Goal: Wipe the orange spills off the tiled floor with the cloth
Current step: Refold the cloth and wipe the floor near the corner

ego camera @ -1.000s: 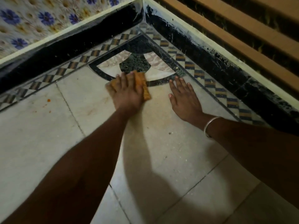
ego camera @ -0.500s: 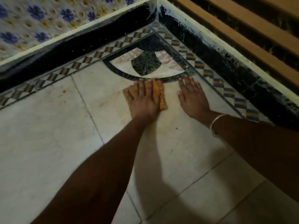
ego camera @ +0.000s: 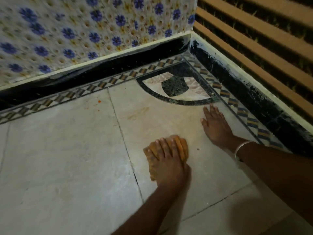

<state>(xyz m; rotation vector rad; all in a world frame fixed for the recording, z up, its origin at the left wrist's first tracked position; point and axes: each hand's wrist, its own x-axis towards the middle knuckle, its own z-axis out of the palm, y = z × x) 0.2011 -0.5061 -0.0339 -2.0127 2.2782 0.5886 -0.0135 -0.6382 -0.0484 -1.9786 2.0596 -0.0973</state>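
The orange spills (ego camera: 99, 101) dot the floor (ego camera: 59, 158) by its far border, well apart from the cloth (ego camera: 150, 162), which looks already stained and could smear them. The left hand (ego camera: 169, 161) presses it with fingers flat and slightly spread, and open tile lies leftward. The right hand (ego camera: 216, 128), fingers together, braces flat beside the cramped right border.

Matt stone floor (ego camera: 67, 158); soft orange cloth (ego camera: 150, 161).

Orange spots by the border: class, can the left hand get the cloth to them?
Probably yes: only bare floor tile lies between the left hand, pressing the cloth, and the orange spots ahead to its left.
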